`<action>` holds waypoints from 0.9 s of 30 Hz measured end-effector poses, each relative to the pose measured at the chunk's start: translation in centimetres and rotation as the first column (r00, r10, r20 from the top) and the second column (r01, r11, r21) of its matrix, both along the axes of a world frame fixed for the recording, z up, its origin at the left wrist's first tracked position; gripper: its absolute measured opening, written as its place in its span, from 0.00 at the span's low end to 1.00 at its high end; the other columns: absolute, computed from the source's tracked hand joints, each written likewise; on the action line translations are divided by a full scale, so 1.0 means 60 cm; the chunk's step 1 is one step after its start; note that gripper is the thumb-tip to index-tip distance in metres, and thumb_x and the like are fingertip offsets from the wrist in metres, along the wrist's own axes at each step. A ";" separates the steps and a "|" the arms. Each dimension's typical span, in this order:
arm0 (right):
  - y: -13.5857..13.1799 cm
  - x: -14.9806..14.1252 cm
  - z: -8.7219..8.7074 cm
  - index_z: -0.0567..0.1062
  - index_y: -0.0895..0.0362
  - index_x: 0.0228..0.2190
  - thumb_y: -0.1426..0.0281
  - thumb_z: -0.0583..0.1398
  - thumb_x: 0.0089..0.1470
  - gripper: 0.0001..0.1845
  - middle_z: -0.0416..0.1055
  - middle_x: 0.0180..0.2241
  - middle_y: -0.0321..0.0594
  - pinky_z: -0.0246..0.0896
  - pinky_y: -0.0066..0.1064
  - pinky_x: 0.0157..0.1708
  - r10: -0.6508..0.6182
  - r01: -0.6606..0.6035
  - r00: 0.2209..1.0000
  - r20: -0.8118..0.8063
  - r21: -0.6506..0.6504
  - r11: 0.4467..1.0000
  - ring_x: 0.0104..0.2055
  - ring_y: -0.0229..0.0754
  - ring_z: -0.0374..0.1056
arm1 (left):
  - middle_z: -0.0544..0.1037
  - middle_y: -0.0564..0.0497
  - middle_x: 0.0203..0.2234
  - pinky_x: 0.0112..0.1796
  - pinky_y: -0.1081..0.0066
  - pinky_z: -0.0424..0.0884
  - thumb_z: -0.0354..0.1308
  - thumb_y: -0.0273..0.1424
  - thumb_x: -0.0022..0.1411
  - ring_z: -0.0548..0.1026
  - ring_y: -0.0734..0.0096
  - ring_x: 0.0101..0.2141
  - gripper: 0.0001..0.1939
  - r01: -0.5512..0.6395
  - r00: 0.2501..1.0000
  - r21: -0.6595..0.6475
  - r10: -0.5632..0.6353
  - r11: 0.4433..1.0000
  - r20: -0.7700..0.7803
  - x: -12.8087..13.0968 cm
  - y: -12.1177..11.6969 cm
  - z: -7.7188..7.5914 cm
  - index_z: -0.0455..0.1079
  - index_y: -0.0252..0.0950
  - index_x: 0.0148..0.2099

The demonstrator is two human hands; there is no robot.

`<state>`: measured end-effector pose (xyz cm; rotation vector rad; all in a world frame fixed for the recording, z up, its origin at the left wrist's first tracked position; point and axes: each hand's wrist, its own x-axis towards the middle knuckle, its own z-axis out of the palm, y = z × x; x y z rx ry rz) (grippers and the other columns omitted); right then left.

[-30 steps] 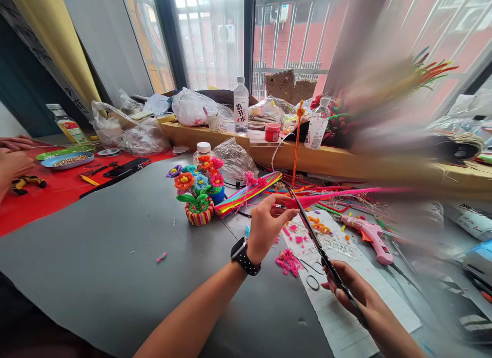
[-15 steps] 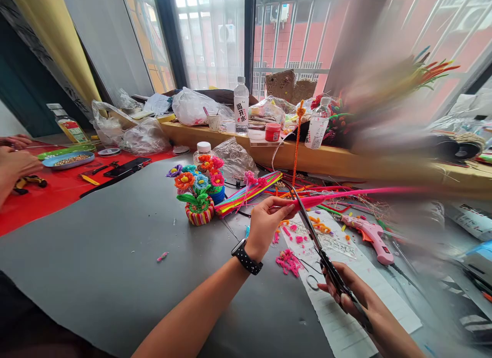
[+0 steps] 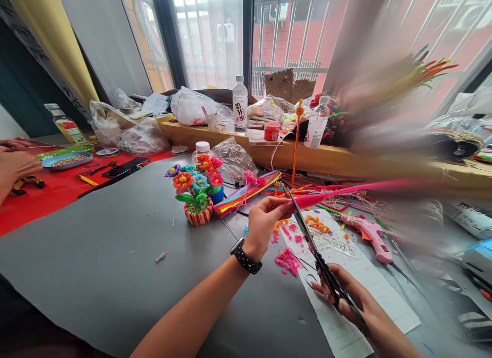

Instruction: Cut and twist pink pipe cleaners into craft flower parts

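Between the fingertips and thumb of my left hand (image 3: 263,222) is the end of a bunch of pink pipe cleaners (image 3: 342,192), which stretches to the right. My right hand (image 3: 346,294) grips black-handled scissors (image 3: 315,253). Their blades reach up to the pink stems, just beside my left fingertips. Below the blades, pink fuzzy clippings (image 3: 287,261) lie by a sheet of white paper (image 3: 369,291). Behind my left hand rests a bundle of multicoloured pipe cleaners (image 3: 249,196). To its left stands a small striped pot of pipe-cleaner flowers (image 3: 199,213).
A pink glue gun (image 3: 371,235) lies to the right, its cord trailing. One orange stem (image 3: 295,147) stands upright at the back. Bottles, bags and a red jar (image 3: 271,131) line the wooden ledge (image 3: 346,163). Another person's hands (image 3: 17,160) are at far left, near a blue tray (image 3: 67,163).
The scissors and my right hand have shifted slightly left and down, with the blades now close to my left fingertips. My left hand still pinches the pink stems.
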<state>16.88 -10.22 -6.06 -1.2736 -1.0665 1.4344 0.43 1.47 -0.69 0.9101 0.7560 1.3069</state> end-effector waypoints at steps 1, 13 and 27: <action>0.000 -0.001 0.000 0.67 0.53 0.38 0.51 0.63 0.33 0.30 0.70 0.33 0.42 0.56 0.41 0.47 -0.003 0.003 1.000 -0.001 -0.002 1.000 0.47 0.53 0.63 | 0.75 0.52 0.22 0.31 0.74 0.70 0.63 0.30 0.42 0.73 0.77 0.25 0.08 0.000 1.000 -0.003 0.000 1.000 0.004 0.000 0.000 0.000 0.70 0.31 0.27; -0.002 -0.009 0.003 0.67 0.52 0.37 0.52 0.62 0.36 0.27 0.69 0.32 0.39 0.54 0.41 0.49 -0.006 0.007 1.000 -0.005 0.010 1.000 0.47 0.53 0.63 | 0.75 0.51 0.23 0.33 0.73 0.70 0.63 0.30 0.42 0.73 0.76 0.26 0.10 0.018 0.999 0.005 -0.019 1.000 0.039 0.000 0.001 0.000 0.69 0.30 0.28; -0.001 -0.004 0.002 0.68 0.53 0.38 0.52 0.62 0.36 0.28 0.69 0.30 0.39 0.54 0.42 0.48 -0.009 0.009 1.000 -0.013 0.006 1.000 0.47 0.53 0.62 | 0.76 0.51 0.24 0.35 0.71 0.70 0.63 0.31 0.42 0.74 0.74 0.27 0.11 0.024 1.000 0.005 -0.024 1.000 0.018 -0.003 0.002 0.002 0.69 0.31 0.28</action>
